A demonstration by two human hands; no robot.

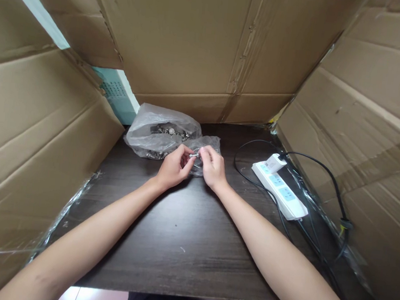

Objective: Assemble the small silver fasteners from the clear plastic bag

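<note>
Both my hands meet over the dark table, just in front of two clear plastic bags. A small silvery metal part (194, 155) lies between them. My left hand (176, 167) pinches its left end with thumb and fingers. On its right end the fingertips of my right hand (213, 167) are closed. The larger bag (145, 126) stands open behind my left hand, with many small metal pieces inside. A smaller bag (213, 143) lies behind and beneath my hands, partly hidden by them; its contents are hard to make out.
To the right, a white power strip (283, 191) with a plugged-in white adapter (275, 162) rests on the dark table (177, 242). Black cables (334, 182) loop around it. Cardboard walls (189, 40) enclose the table at the back, left and right.
</note>
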